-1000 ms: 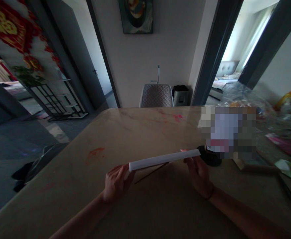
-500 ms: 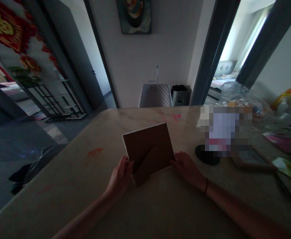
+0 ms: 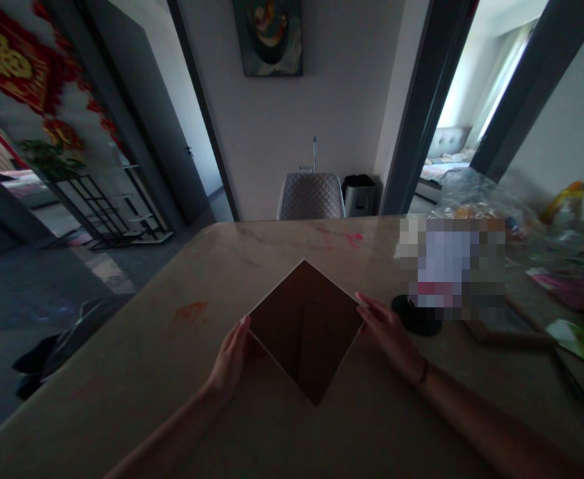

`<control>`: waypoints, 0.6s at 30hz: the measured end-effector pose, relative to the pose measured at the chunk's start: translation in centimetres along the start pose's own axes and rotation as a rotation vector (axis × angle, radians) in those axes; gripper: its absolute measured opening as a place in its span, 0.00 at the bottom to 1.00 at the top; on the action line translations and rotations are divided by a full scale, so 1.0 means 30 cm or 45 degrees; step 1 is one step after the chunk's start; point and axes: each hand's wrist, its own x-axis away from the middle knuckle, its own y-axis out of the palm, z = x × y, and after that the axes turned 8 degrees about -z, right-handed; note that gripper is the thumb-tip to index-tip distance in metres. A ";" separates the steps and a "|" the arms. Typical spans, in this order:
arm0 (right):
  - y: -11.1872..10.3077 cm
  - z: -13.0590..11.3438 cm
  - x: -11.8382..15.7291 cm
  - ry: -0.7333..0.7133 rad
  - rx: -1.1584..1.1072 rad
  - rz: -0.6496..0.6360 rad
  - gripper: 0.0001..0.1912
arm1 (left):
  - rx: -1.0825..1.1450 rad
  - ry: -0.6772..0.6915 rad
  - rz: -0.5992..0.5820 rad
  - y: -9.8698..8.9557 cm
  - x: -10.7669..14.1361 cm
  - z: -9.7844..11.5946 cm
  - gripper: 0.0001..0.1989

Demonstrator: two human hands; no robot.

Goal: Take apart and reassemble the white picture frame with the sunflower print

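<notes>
A brown photo frame backing board [image 3: 277,319] with a pale edge is held up over the table, turned so that one corner points up and another down. Its stand flap [image 3: 314,339] lies along the back, facing me. My left hand [image 3: 231,356] grips the left corner, with the thumb near the edge. At the opposite corner, my right hand [image 3: 386,332] has its fingers along the edge and the thumb on the near side. Together the two hands pinch the board between them. The board's far face is hidden from me.
The pale table [image 3: 182,372] carries orange and pink smears. To the right are a round black base [image 3: 422,319], a blurred-out patch, a dark rectangular frame [image 3: 511,339], a green packet [image 3: 576,339] and plastic bags [image 3: 481,193]. A quilted chair [image 3: 312,196] stands beyond the far edge.
The backing board has turned from nearly level to standing on a corner, its flap now almost vertical. Both hands have shifted to opposite corners, the left slightly leftward, the right slightly rightward.
</notes>
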 end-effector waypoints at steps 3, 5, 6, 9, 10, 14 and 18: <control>-0.002 0.004 0.001 0.038 -0.047 -0.001 0.28 | 0.066 -0.090 0.001 -0.007 -0.002 -0.004 0.22; -0.004 0.013 -0.003 0.027 -0.106 -0.005 0.28 | 0.054 -0.120 -0.011 -0.011 -0.001 -0.002 0.21; -0.004 0.018 -0.006 0.016 -0.143 0.004 0.28 | 0.038 -0.130 -0.027 -0.014 0.001 0.000 0.20; -0.007 0.031 -0.020 -0.001 -0.224 0.085 0.26 | -0.063 -0.173 -0.177 -0.022 0.007 0.012 0.18; -0.007 0.033 -0.024 0.003 -0.233 0.135 0.25 | -0.107 -0.197 -0.268 -0.023 0.008 0.018 0.17; -0.009 0.032 -0.032 0.033 -0.201 0.267 0.25 | -0.308 -0.282 -0.508 -0.023 0.008 0.039 0.18; -0.013 0.022 -0.023 0.028 -0.226 0.149 0.27 | -0.471 -0.317 -0.467 -0.014 0.005 0.041 0.23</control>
